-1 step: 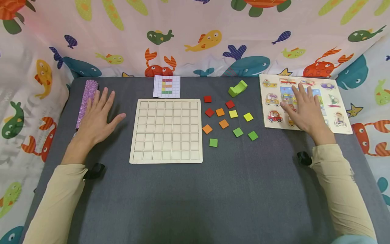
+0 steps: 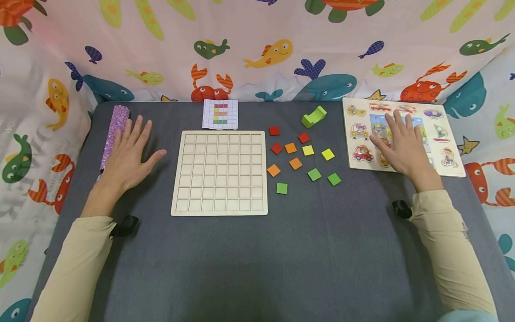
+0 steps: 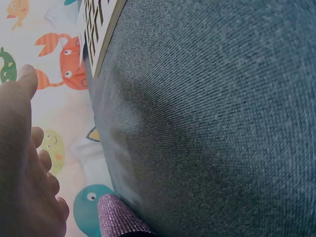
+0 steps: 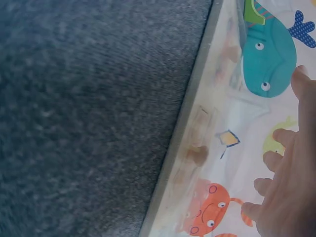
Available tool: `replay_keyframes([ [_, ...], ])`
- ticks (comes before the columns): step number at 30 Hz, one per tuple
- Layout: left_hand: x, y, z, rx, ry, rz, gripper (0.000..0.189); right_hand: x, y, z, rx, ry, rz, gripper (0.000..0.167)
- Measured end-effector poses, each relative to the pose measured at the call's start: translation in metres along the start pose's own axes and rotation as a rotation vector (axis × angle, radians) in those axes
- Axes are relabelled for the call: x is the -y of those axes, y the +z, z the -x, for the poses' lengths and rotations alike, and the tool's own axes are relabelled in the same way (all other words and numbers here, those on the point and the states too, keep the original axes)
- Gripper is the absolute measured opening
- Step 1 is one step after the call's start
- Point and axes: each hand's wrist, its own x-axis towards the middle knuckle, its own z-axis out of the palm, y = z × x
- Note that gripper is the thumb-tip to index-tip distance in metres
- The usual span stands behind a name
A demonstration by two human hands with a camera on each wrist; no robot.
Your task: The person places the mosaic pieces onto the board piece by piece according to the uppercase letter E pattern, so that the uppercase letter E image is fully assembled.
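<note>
In the head view my left hand (image 2: 128,156), fingers spread and holding nothing, is beside a glittery purple roll (image 2: 114,134). The left wrist view shows that hand raised above the cloth. At the right, my right hand (image 2: 404,147) is spread over a vehicle puzzle board (image 2: 448,138) and covers part of its middle; the right wrist view shows its fingers apart from the board. Between the hands lies a pale wooden grid board (image 2: 221,174), its squares bare. Loose red tiles (image 2: 276,148), orange tiles (image 2: 295,163), yellow tiles (image 2: 327,154) and green tiles (image 2: 314,174) are scattered right of it.
A small grid card (image 2: 220,114) with coloured rows lies behind the board. The green curved block (image 2: 314,116) stands behind the tiles. Grey cloth (image 2: 257,264) covers the table, and a sea-animal curtain (image 2: 241,27) hangs along the back and sides.
</note>
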Motion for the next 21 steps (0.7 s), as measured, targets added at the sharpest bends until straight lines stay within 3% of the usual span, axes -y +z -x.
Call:
replay_keyframes([
  [12, 0.0, 0.004, 0.001, -0.012, 0.012, 0.022, 0.086, 0.004, -0.001, 0.005, -0.04, -0.02, -0.041, 0.083],
  [21, -0.013, 0.005, 0.011, -0.004, 0.045, 0.036, 0.086, 0.023, 0.0, 0.009, -0.038, -0.061, -0.102, 0.06],
])
